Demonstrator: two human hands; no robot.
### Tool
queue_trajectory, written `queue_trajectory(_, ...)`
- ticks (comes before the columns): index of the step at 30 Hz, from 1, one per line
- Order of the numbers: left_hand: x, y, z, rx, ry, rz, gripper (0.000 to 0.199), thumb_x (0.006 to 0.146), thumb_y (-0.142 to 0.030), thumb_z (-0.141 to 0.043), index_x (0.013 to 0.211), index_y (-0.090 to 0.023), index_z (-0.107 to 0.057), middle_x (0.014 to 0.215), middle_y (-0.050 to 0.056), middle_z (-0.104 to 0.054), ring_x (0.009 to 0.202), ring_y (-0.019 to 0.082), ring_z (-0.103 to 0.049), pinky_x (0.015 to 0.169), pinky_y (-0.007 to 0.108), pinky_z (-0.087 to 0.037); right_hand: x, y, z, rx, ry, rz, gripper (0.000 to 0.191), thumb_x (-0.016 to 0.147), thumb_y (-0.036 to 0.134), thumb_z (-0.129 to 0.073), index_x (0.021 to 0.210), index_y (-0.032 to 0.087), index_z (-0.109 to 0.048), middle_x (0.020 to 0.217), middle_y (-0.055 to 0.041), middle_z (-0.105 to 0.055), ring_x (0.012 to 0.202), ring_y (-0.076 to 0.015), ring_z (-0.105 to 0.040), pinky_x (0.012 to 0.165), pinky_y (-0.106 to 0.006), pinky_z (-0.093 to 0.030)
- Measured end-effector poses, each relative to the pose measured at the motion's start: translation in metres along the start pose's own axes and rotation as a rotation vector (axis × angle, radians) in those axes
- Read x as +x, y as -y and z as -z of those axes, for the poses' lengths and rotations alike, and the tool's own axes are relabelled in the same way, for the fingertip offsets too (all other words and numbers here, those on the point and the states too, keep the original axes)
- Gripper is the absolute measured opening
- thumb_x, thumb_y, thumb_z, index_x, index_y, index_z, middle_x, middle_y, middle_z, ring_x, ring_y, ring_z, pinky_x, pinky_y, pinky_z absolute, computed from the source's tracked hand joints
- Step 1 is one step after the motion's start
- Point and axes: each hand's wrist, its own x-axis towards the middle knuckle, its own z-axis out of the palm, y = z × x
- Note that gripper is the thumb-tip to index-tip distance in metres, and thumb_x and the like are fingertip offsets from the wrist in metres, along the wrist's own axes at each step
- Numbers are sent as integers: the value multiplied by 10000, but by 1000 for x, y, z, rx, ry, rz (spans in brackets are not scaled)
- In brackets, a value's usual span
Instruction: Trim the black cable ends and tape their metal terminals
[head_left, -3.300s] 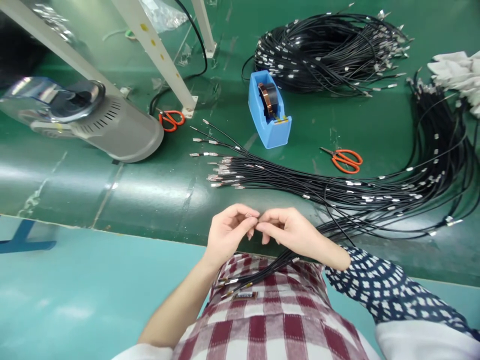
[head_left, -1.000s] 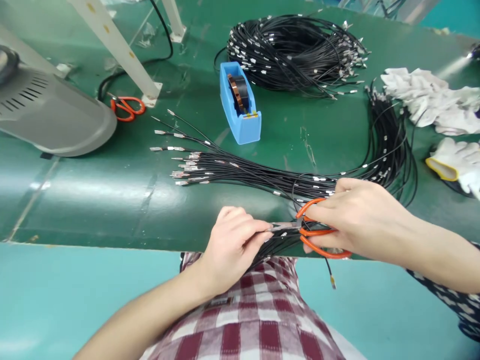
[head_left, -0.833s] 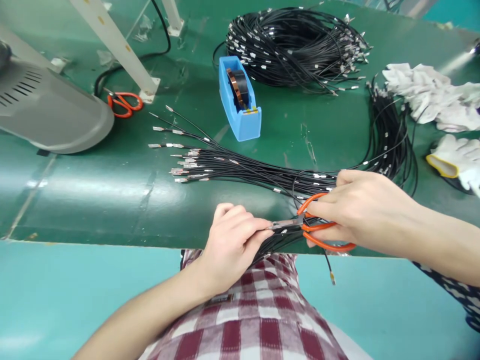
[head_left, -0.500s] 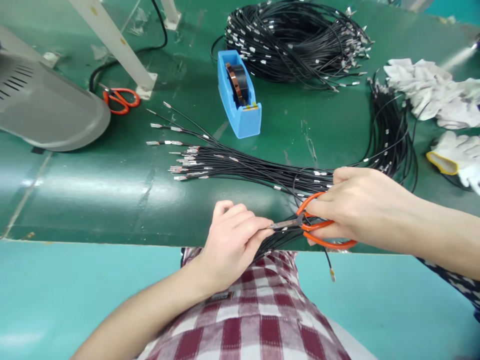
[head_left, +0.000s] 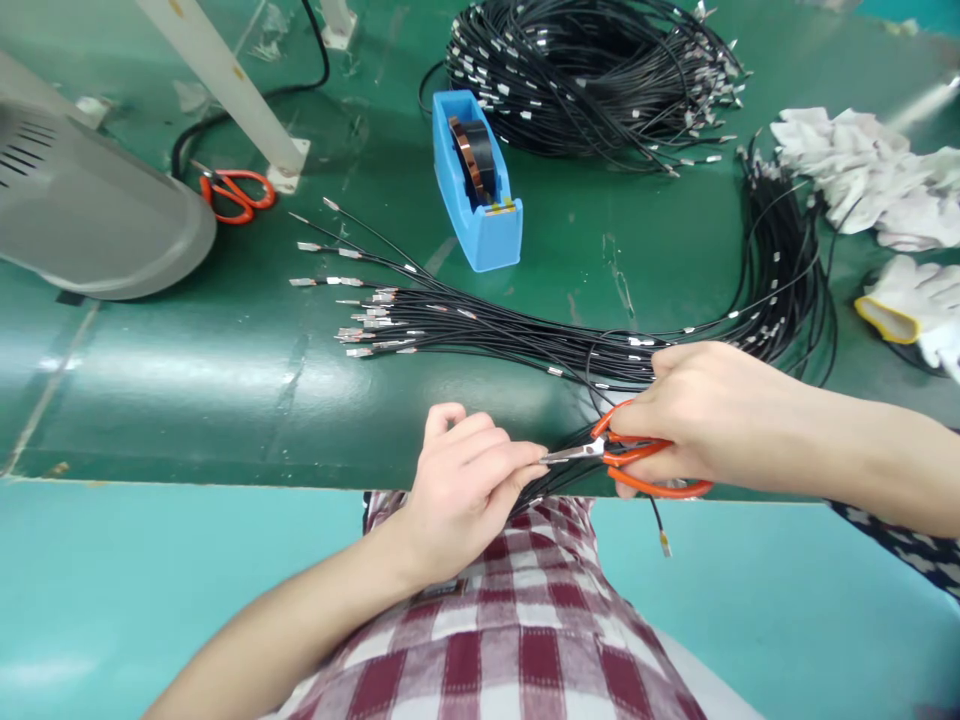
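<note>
My right hand (head_left: 697,415) is wrapped around the orange handles of a pair of scissors (head_left: 574,453), whose blades point left. My left hand (head_left: 469,490) is closed in a pinch right at the blade tips; what the fingertips hold is too small and covered to make out. Beneath the scissors, thin black cables (head_left: 559,480) lie along the table edge, partly hidden by both hands. One cable end with a yellowish tip (head_left: 665,543) hangs over the edge. Just beyond the hands stretches a bundle of black cables (head_left: 517,335) with white labels and metal ends.
A blue tape dispenser (head_left: 480,235) stands behind the bundle, before a large coil of black cables (head_left: 525,110). White gloves (head_left: 862,180) lie at the right. Another pair of orange scissors (head_left: 244,195) rests beside a grey machine housing (head_left: 112,220) and a white post (head_left: 232,90).
The scissors have turned slightly in my right hand, and their blades now catch the light. My left hand keeps its pinch at the tips. The view has shifted a little.
</note>
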Motion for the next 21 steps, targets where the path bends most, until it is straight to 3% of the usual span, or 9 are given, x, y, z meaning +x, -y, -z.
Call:
queue_trajectory(3, 0, 0, 1, 13, 29, 8, 80, 942, -159, -623, 947, -208, -685, 668, -39, -686, 611, 120, -528, 763, 356, -318, 3, 3, 5, 98, 56, -8, 320, 838, 334, -688, 569, 217, -560, 451, 42, -552, 433, -121, -317, 598, -336, -250)
queue_trajectory(7, 0, 0, 1, 17, 38, 5, 85, 944, -154, -616, 950, -204, -684, 668, -34, -686, 613, 124, -530, 758, 355, -310, 5, 6, 7, 67, 61, 3, 333, 844, 319, -680, 567, 205, -535, 479, 35, -580, 423, -106, -276, 607, -346, -248)
queue_trajectory(13, -3, 0, 0, 18, 2, -23, 91, 943, -137, -609, 952, -191, -680, 663, -30, -685, 604, 126, -530, 759, 355, -317, 5, 10, -1, -36, 80, 32, 300, 851, 231, -646, 578, 194, -527, 512, 24, -619, 409, -109, -338, 595, -342, -228)
queue_trajectory(21, -6, 1, 0, 11, 9, -36, 88, 955, -150, -600, 952, -192, -678, 649, -35, -670, 601, 116, -518, 752, 353, -318, 4, 7, -11, 154, 123, -15, 347, 858, 362, -686, 584, 203, -546, 463, 31, -569, 443, -121, -394, 541, -291, -223)
